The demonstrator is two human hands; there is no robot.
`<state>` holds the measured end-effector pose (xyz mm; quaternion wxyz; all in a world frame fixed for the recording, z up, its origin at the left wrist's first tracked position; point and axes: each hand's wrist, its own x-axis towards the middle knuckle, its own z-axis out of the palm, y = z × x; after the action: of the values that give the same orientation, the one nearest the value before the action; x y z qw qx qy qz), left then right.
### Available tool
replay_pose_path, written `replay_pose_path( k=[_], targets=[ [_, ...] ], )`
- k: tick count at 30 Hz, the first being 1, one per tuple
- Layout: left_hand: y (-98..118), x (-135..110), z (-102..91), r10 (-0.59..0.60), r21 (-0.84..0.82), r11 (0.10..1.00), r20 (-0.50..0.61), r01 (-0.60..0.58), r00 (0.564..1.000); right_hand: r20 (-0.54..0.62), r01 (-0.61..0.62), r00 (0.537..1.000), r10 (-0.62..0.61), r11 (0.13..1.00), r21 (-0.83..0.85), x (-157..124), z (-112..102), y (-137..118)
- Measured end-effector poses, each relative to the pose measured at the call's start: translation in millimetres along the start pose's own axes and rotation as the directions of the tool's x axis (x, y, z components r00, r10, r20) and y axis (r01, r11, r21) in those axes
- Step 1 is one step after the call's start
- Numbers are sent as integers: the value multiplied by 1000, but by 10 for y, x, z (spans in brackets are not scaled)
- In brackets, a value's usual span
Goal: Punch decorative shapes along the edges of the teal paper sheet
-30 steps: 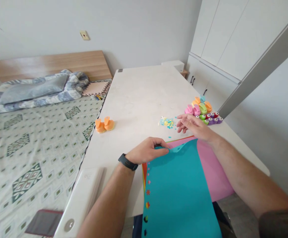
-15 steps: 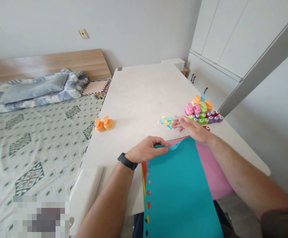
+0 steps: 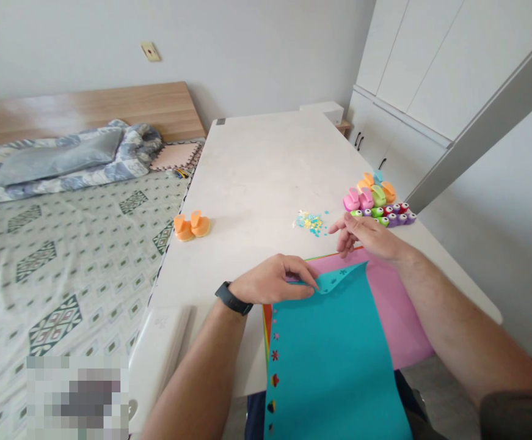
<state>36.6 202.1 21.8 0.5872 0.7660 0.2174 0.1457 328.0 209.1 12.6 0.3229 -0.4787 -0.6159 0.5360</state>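
Observation:
A teal sheet of paper (image 3: 330, 354) with punched shapes down its left edge lies over a pink sheet (image 3: 398, 324) and hangs past the table's front edge. My left hand (image 3: 279, 279), with a dark band on the wrist, pinches the teal sheet's far edge, which curls up and shows more punched flowers. Above the pink sheet's far edge hovers my right hand (image 3: 366, 237), fingers loosely bent and apart, holding nothing. Small blue and yellow paper cutouts (image 3: 310, 222) are scattered left of its fingertips. Just beyond it sit several little craft punches (image 3: 387, 214).
Larger pink, green and orange punches (image 3: 371, 192) cluster at the table's right. Two orange punches (image 3: 192, 226) stand near the left edge of the white table (image 3: 256, 165). A long white case (image 3: 160, 360) lies by my left forearm. A bed (image 3: 87, 244) adjoins the table.
My right hand has shifted slightly right, off the cutouts, and its fingers have bent. The teal sheet's far edge is curled over more, showing its punched underside. My left hand keeps its pinch.

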Motion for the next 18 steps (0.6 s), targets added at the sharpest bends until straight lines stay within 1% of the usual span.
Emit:
replay_pose_path(
  k=[3, 9, 15, 18],
  targets=[
    [-14, -13, -3, 28, -9, 1000, 21, -28, 999, 25, -10, 1000, 11, 1000, -12, -22, 6, -22],
    [-10, -13, 1, 56, -19, 998, 73, -55, 996, 12, -20, 1000, 20, 1000, -15, -32, 14, -32],
    [-36, -6, -9, 48, 15, 999, 47, -49, 998, -44, 6, 999, -5, 1000, 12, -11, -8, -9],
    [-35, -6, -9, 40, 7, 999, 45, -40, 998, -47, 6, 999, -5, 1000, 24, -6, -12, 0]
  ],
)
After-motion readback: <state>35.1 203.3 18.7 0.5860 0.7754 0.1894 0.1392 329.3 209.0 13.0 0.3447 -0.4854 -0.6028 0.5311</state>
